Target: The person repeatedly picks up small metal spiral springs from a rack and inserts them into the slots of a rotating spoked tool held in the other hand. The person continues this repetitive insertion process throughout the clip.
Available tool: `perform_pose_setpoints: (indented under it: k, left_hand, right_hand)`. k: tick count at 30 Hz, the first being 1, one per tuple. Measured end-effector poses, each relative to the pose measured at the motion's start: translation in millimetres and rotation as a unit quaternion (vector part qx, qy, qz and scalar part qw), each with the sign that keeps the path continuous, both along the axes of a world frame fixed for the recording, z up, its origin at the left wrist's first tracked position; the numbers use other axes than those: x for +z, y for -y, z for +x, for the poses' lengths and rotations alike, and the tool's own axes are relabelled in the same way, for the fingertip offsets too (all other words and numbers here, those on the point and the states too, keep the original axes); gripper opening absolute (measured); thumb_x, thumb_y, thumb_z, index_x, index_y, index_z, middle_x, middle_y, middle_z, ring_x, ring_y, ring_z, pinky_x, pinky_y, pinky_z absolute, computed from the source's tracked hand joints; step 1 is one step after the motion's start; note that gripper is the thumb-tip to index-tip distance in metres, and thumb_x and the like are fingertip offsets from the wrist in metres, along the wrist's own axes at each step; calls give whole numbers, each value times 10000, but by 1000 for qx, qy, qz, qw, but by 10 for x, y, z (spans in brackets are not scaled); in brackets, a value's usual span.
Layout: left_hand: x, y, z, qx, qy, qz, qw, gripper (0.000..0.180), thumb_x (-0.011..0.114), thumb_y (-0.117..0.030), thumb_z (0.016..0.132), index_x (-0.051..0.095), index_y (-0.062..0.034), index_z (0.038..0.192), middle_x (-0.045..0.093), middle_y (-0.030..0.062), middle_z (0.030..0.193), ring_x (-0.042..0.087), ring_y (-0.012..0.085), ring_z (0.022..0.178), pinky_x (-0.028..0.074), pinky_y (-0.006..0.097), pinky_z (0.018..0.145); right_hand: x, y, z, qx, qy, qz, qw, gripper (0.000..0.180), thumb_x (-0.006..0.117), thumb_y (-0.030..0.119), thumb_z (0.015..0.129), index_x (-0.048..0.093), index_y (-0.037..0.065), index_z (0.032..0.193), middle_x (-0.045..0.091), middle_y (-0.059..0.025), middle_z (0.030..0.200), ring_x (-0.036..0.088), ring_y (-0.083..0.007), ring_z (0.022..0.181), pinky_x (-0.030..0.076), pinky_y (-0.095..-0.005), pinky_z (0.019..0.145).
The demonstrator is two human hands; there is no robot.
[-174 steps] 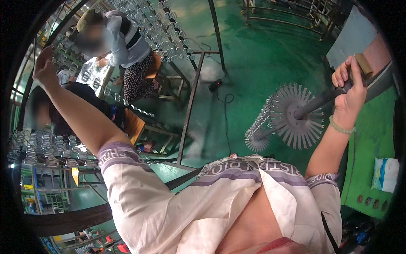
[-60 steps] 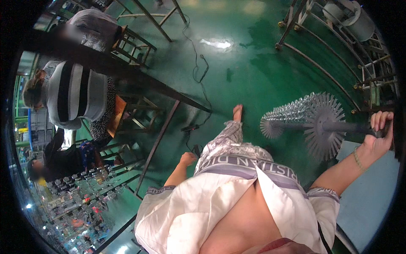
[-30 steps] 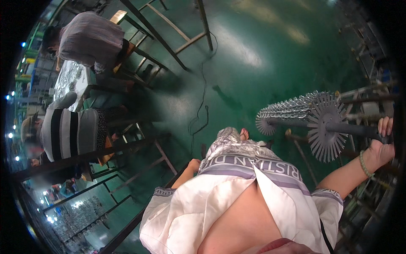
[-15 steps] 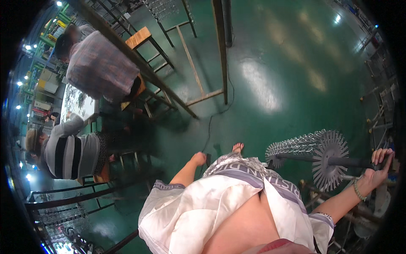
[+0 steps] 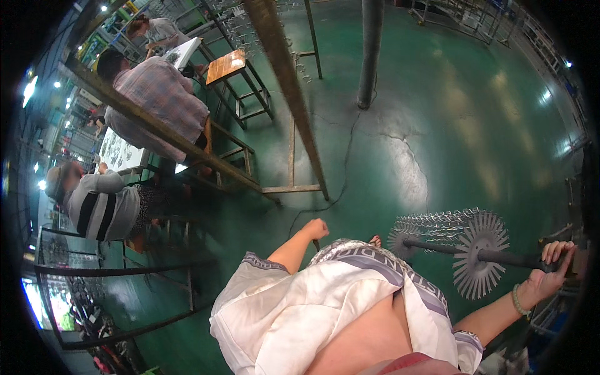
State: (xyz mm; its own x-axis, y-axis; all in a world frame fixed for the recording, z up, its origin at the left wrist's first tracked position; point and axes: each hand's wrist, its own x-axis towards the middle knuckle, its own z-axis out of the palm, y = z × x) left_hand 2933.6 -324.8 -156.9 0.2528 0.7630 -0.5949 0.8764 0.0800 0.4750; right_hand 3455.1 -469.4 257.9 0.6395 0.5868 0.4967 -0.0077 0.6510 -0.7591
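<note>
At the right, my right hand [image 5: 550, 272] is closed around the dark end of a rod [image 5: 503, 257]. A grey disc with slotted edges [image 5: 480, 275] sits on this rod, and a smaller similar disc [image 5: 400, 242] is farther along it. Rows of shiny metal hooks or links [image 5: 434, 224] stretch between the two discs. My left hand [image 5: 315, 229] is closed in front of my left side. A dark piece shows just below it, too small to name. Whether the rod reaches that hand is hidden by my shirt.
A metal frame [image 5: 300, 119] stands ahead to the left, with a wooden stool [image 5: 228, 67] behind it. Several people sit at white tables [image 5: 128, 155] on the left. A post [image 5: 370, 56] rises ahead. A cable [image 5: 345, 181] crosses the green floor. Another dark frame [image 5: 119, 272] is at the lower left.
The view has shifted, bringing the post and another seated person further into sight. Both hands stay closed; the right keeps its hold on the rod.
</note>
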Motion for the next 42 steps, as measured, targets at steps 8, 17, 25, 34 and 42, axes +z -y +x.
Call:
perform_pose_setpoints:
  k: [8,17,25,34,42]
  left_hand:
    - [-585,-164,300,83,-102,-79,988,235,691,-287,673,711,-131,848,669,106,887,642,273,813,505,363,758]
    - [-38,-1985,1022,85,-28,4,996,272,672,-268,685,694,-105,901,661,149,871,635,305,840,498,391,783]
    - [1371,-3860,1491,220,78,167,958,151,655,-193,738,688,-85,838,672,113,854,637,261,825,489,367,750]
    - [2979,-5163,1003,298,146,472,817,141,661,-136,734,675,-31,828,668,130,804,645,224,755,494,317,689]
    - [4967,-5829,126,327,200,723,574,138,615,-115,747,685,-9,803,673,101,718,636,158,649,488,278,617]
  right_hand:
    - [169,-1660,949,39,5,-6,999,122,523,127,906,507,12,868,352,-8,610,305,-83,504,272,-219,476]
    - [294,-3394,1188,37,21,-15,999,82,525,83,892,527,1,888,395,-24,624,324,-88,505,257,-218,464]
    - [420,-4708,1183,65,-5,-11,998,89,535,101,896,529,13,880,408,-16,616,337,-86,471,259,-223,440]
    - [403,-5864,1096,93,-27,-33,995,91,555,78,884,530,5,837,397,-11,606,329,-83,486,271,-230,445]
    - [379,-6512,626,116,-20,-56,991,72,543,44,877,544,-26,858,403,-22,602,329,-90,484,266,-244,436]
